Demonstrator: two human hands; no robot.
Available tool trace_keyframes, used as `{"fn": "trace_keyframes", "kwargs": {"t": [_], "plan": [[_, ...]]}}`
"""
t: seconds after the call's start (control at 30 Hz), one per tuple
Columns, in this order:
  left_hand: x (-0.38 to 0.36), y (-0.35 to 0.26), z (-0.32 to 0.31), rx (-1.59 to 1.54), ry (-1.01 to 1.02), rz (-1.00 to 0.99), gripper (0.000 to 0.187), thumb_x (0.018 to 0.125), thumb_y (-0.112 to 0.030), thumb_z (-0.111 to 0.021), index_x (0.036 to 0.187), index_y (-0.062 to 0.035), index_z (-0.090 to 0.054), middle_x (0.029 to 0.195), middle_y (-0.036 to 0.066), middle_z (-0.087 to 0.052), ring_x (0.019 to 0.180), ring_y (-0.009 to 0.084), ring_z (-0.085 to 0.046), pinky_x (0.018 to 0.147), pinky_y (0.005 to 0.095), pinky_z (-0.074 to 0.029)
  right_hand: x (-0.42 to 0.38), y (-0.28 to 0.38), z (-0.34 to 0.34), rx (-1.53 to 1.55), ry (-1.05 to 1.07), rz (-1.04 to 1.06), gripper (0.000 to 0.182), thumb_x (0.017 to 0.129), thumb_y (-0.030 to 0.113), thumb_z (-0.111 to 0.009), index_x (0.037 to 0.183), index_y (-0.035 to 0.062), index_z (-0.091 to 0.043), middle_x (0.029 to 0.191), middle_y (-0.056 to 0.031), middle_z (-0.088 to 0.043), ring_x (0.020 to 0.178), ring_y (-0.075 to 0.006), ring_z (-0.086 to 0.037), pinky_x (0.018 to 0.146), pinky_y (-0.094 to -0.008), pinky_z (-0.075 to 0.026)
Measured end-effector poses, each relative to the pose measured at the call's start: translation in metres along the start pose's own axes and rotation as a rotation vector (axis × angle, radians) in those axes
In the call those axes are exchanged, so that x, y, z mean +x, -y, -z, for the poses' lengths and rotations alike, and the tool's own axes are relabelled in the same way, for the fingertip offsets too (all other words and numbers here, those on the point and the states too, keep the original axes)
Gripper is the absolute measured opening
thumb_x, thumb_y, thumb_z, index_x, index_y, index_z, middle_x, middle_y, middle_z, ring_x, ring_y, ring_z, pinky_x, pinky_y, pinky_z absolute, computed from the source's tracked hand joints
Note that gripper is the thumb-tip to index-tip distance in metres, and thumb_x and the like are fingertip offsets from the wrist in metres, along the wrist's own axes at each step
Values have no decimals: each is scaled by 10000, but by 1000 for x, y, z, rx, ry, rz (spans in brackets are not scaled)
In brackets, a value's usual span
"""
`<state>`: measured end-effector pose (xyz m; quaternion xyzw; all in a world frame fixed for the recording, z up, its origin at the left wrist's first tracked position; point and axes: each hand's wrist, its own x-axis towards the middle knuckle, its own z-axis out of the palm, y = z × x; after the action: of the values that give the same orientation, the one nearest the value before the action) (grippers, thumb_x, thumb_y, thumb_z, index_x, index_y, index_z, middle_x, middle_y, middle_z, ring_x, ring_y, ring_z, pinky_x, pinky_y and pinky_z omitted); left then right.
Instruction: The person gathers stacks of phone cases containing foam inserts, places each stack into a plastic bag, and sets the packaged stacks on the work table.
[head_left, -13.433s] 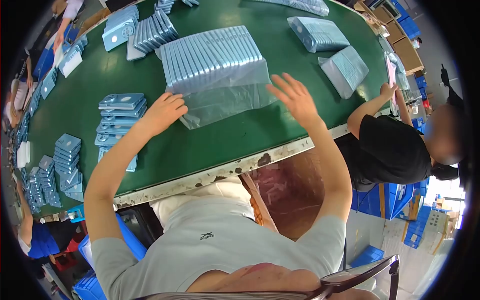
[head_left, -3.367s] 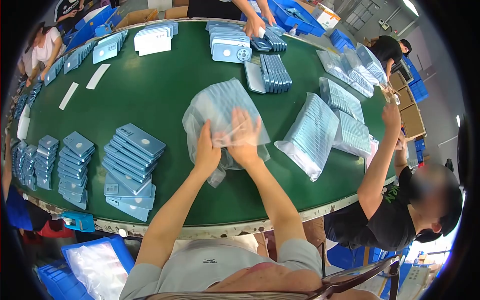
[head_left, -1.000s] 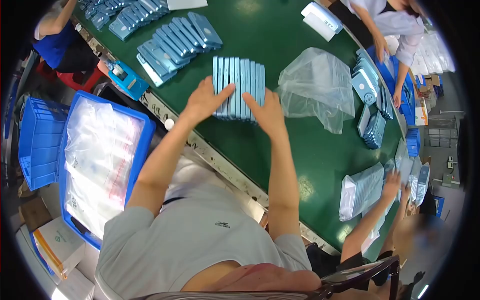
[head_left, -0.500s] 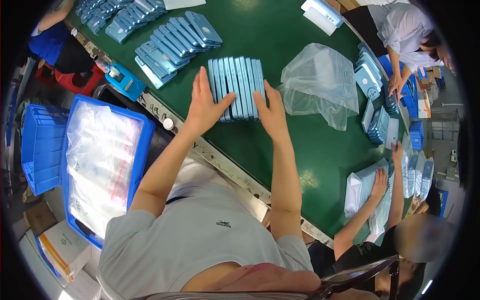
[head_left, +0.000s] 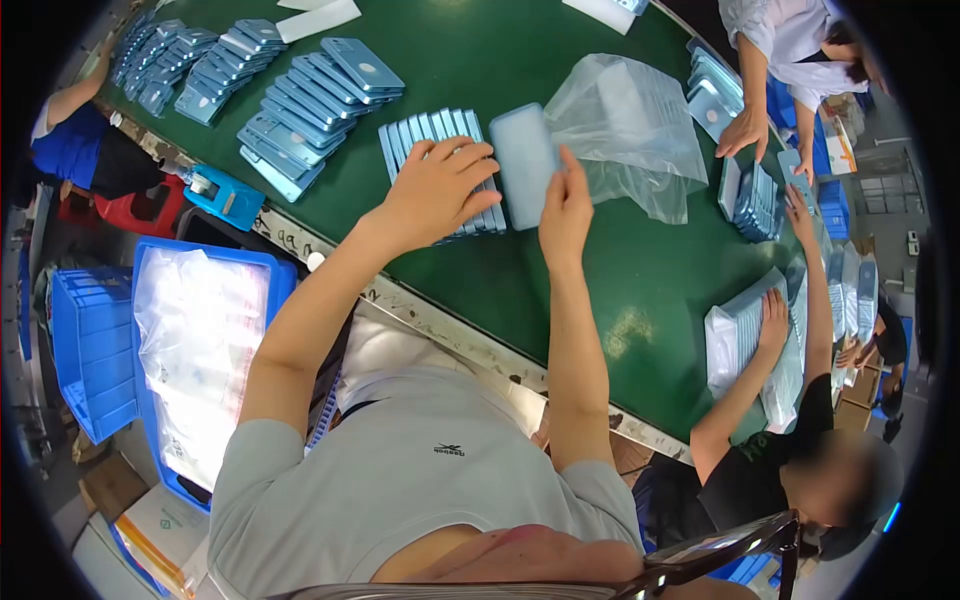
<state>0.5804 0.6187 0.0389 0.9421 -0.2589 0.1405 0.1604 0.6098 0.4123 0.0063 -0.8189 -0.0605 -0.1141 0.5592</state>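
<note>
A row of light blue phone cases (head_left: 437, 127) stands on edge, packed face to face, on the green table. My left hand (head_left: 445, 190) lies over this row, fingers bent across its top and thumb at its right end. Just right of the row, my right hand (head_left: 566, 215) grips one phone case (head_left: 525, 165) by its right edge between thumb and fingers. That case is turned flat side up; its underside is hidden. A clear plastic bag (head_left: 635, 135) lies crumpled beyond my right hand, close to the held case.
Fanned rows of phone cases (head_left: 310, 110) lie on the green table (head_left: 470, 325) at upper left. A blue tape dispenser (head_left: 228, 198) and a blue crate (head_left: 150, 420) of plastic bags are at left. Co-workers' hands (head_left: 772, 322) handle wrapped stacks (head_left: 735, 335) at right.
My right hand has come off the row's right end and now holds one phone case, turned flat side up. My left hand has moved over the top of the row.
</note>
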Motion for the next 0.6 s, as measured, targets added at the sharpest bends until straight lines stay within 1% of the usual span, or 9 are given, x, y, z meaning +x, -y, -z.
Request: {"fn": "trace_keyframes", "kwargs": {"t": [0.1,0.17,0.2,0.23,0.3,0.47,0.5,0.57,0.6], "plan": [[27,-9,4,-14,-68,7,434,943,-384,-597,1247,-74,-573,1177,62,-629,1133,267,-553,967,430,-411,9,12,16,27,-182,88,326,1012,74,-461,1318,2,-549,1194,-58,-611,980,-118,-578,884,-263,-460],[44,-24,13,-760,-90,301,484,964,-393,-586,1250,-7,-531,990,113,-660,948,255,-614,853,414,-466,7,37,28,475,-119,26,301,1007,54,-458,1283,5,-568,1250,-167,-614,1092,-228,-600,942,-312,-461],[48,-29,7,-989,-164,319,470,982,-388,-566,1165,42,-510,833,116,-633,731,196,-607,672,354,-497,5,46,30,503,-57,60,307,982,68,-534,1284,22,-568,1259,-195,-584,1128,-267,-585,955,-342,-460],[51,-30,11,-994,-150,317,470,982,-388,-566,1165,42,-510,833,116,-633,731,196,-607,672,354,-497,3,54,36,501,-68,50,307,982,68,-534,1284,22,-568,1259,-195,-584,1128,-267,-585,955,-342,-460],[57,-28,26,-1100,-63,457,400,990,-368,-564,1020,27,-505,751,84,-597,632,130,-571,560,286,-471,2,70,50,-182,147,389,399,935,71,-616,1323,33,-535,1311,-210,-532,1181,-310,-554,982,-370,-449],[56,-33,37,-1032,-146,480,329,982,-303,-553,848,-9,-488,642,41,-541,520,102,-524,469,271,-416,10,109,79,-617,318,713,463,888,66,-666,1332,30,-540,1371,-225,-486,1233,-335,-522,1019,-382,-424],[55,-33,39,-1020,-98,448,271,1003,-322,-543,971,-56,-583,711,-15,-558,560,65,-511,481,217,-412,11,123,83,-675,369,742,458,889,64,-662,1330,28,-544,1368,-224,-495,1233,-332,-524,1024,-376,-420],[58,-37,43,-1109,-96,359,309,985,-290,-553,964,17,-535,687,54,-573,608,125,-581,540,294,-460,15,154,92,-825,511,862,485,819,144,-718,1265,16,-577,1291,-221,-549,1204,-348,-544,1003,-419,-441],[59,-36,44,-1170,-107,380,262,1002,-264,-525,1025,-8,-575,764,20,-587,681,84,-555,593,237,-440,14,155,94,-870,560,899,507,783,184,-749,1232,11,-591,1254,-220,-572,1189,-358,-553,990,-444,-453]]}}
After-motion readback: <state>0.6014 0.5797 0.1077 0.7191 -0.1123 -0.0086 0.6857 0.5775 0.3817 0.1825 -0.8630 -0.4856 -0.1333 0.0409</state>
